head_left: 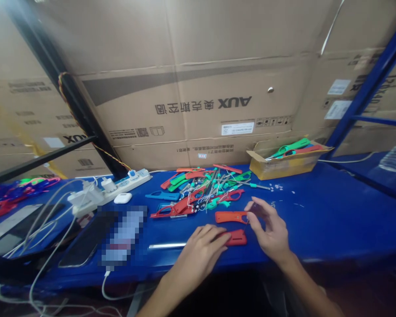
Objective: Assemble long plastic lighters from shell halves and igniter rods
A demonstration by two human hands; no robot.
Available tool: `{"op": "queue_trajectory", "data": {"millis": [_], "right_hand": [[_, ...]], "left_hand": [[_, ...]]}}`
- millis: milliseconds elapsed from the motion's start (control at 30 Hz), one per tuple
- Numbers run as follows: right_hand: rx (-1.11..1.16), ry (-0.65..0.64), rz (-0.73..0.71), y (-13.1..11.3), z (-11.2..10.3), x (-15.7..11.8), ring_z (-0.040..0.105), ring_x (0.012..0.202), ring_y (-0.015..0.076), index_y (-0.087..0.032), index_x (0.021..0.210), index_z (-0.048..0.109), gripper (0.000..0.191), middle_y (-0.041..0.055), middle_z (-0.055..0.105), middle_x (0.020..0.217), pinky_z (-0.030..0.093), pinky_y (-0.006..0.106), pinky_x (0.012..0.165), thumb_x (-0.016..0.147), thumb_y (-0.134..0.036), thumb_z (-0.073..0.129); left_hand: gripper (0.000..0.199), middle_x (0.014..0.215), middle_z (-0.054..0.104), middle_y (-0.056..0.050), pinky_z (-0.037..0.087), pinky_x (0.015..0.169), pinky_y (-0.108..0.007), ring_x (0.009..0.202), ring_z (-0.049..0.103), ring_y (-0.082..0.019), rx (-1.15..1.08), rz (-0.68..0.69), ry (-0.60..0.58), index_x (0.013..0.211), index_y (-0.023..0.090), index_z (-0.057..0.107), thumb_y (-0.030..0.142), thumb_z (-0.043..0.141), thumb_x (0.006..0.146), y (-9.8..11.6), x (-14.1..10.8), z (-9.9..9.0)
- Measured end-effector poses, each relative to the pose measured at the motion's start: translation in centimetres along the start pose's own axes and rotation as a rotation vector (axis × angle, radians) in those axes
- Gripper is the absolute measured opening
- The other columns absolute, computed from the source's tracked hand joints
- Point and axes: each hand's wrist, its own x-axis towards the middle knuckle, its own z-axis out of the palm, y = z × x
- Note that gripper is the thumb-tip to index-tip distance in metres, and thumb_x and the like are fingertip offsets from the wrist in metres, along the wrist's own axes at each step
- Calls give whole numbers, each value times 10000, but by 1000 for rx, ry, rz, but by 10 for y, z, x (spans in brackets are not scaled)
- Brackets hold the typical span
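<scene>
1. Basically, L hand is clamped on a red handle, nr front edge of the blue worktop; fingers cover its mid part.
2. Metal tube sticks out L of that hand, flat on worktop; join w/ handle hidden, can't tell if it's one pc.
3. R hand is just beside, apart from L; thumb + index curl toward each other, smth dark at the tips, can't tell if gripped.
4. Orange handle lies just behind the red one, its R end by the R thumb.
5. Behind: mixed pile of red/green/blue handles, tubes, wires etc.
6. Back R: open carton w/ green + red pcs; white bits in front.
7. L side: power strip w/ plugs, white case, dark phone, pixelated device w/ cable.
8. Cardboard stands along the back.
</scene>
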Motion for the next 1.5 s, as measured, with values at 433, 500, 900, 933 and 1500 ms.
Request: {"op": "queue_trajectory", "data": {"millis": [433, 500, 900, 933, 1500], "right_hand": [[-154, 6, -197, -6, -1, 6, 645, 693, 158, -284, 1440, 543, 540, 24, 659, 917, 600, 297, 627, 940, -166, 709], [-170, 54, -190, -4, 2, 3, 670, 693, 164, -287, 1502, 477, 614, 29, 691, 948, 617, 300, 630, 944, -172, 705], [-156, -14, -184, -10, -1, 11, 625, 679, 147, -291, 1453, 532, 558, 23, 650, 932, 592, 285, 618, 939, -172, 715], [-163, -9, -184, -9, 0, 9, 623, 668, 146, -291, 1457, 527, 564, 20, 648, 918, 594, 285, 615, 940, -172, 715], [-182, -11, -156, -9, 1, 8, 663, 695, 160, -287, 1473, 531, 536, 38, 677, 951, 610, 295, 637, 968, -155, 652]], "left_hand": [[219, 1276, 678, -67, 524, 941, -400, 1136, 623, -244, 22, 6, 13, 1268, 230, 631, 227, 561, 1060, 0, 1, 0], [221, 1282, 677, -60, 525, 939, -400, 1137, 623, -247, 23, 3, 5, 1265, 231, 630, 214, 577, 1051, 1, 1, 0], [237, 1287, 673, -65, 520, 942, -402, 1141, 616, -253, 41, 13, 5, 1282, 224, 614, 206, 576, 1049, 2, 0, -1], [237, 1288, 672, -66, 519, 942, -402, 1141, 614, -254, 38, 14, 2, 1283, 223, 611, 208, 573, 1050, 2, 1, -1], [256, 1271, 686, -60, 531, 955, -403, 1136, 629, -244, 39, 5, 24, 1287, 232, 621, 205, 605, 1034, 2, 0, 1]]}}
